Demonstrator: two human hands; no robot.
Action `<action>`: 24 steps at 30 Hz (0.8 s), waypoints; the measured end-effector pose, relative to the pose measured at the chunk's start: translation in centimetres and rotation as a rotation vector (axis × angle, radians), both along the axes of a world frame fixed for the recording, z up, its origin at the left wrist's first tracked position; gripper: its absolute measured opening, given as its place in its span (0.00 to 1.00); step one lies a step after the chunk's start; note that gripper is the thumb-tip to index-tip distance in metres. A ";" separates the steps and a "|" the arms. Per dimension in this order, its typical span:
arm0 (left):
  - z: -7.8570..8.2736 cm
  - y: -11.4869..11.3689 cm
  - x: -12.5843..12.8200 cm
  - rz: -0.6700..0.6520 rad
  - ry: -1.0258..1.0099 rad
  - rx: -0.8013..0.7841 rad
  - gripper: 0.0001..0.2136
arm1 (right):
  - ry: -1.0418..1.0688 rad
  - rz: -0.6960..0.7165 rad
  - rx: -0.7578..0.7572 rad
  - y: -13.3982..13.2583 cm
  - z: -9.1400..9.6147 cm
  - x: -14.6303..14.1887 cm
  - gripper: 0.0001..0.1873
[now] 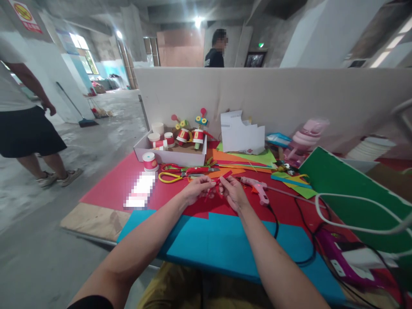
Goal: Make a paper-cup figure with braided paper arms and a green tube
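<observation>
Above the table's red covering, my left hand (pixel 198 189) and my right hand (pixel 232 192) meet, fingertips pinched on a thin red paper strip (pixel 218 185). Its full shape is partly covered by the fingers. Just right of my right hand lies a pink glue gun (pixel 258 190) with a black cord. Scissors with yellow handles (pixel 170 177) rest beyond my left hand, beside some red-handled tools (pixel 172 167). A red and white paper cup (pixel 149 162) stands upright at the left, near a pixelated bright rectangle (pixel 140 190).
A white box (pixel 174 156) at the back holds paper cups and cup figures. Coloured paper sheets (pixel 241 159) lie under a white cut carton (pixel 243 133). To the right are a green board (pixel 360 193), a white hoop and a purple power strip (pixel 344 257). A person (pixel 28 111) stands left.
</observation>
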State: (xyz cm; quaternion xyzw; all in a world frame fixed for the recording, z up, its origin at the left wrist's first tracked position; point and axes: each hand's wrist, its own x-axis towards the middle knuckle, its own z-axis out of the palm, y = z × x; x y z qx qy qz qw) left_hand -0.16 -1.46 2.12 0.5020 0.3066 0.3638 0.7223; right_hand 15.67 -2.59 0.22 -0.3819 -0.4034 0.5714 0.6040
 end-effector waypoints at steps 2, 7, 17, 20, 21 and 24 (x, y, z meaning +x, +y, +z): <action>-0.1 0.1 0.1 0.020 -0.013 0.020 0.17 | -0.010 0.001 0.001 0.1 -0.1 0.0 0.21; -0.7 0.4 0.3 0.054 0.008 0.089 0.17 | -0.057 -0.006 0.026 0.2 -0.3 0.0 0.20; -0.3 0.2 0.5 0.083 0.016 0.197 0.14 | 0.033 -0.047 0.005 0.2 0.0 0.0 0.19; -0.3 0.4 0.5 0.113 0.003 0.216 0.14 | 0.021 -0.008 0.020 0.0 0.2 -0.1 0.19; -0.4 0.4 0.5 0.124 0.003 0.225 0.14 | 0.007 0.021 0.027 -0.1 0.3 -0.1 0.18; -0.3 0.4 0.4 0.143 0.040 0.261 0.15 | -0.032 0.089 0.042 -0.4 0.3 -0.2 0.17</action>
